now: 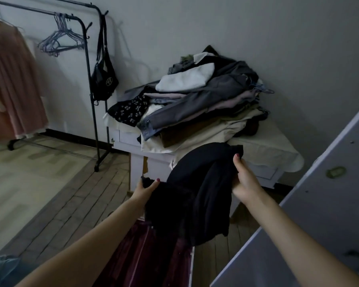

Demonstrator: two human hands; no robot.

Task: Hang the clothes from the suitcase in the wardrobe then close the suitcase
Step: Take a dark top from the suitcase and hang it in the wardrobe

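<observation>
A black garment [203, 195] hangs crumpled above the maroon suitcase [145, 257].

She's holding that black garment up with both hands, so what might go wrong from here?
Three risks stand out. The black garment is held only by its top edge, between the left hand and the right hand, so it may slip. The empty hangers hang on the clothes rack, away from her hands, so she must free one hand. The clothes pile overhangs the white cabinet and may slide if brushed.

left hand [146, 190], right hand [245, 179], gripping black garment [195, 193]
</observation>
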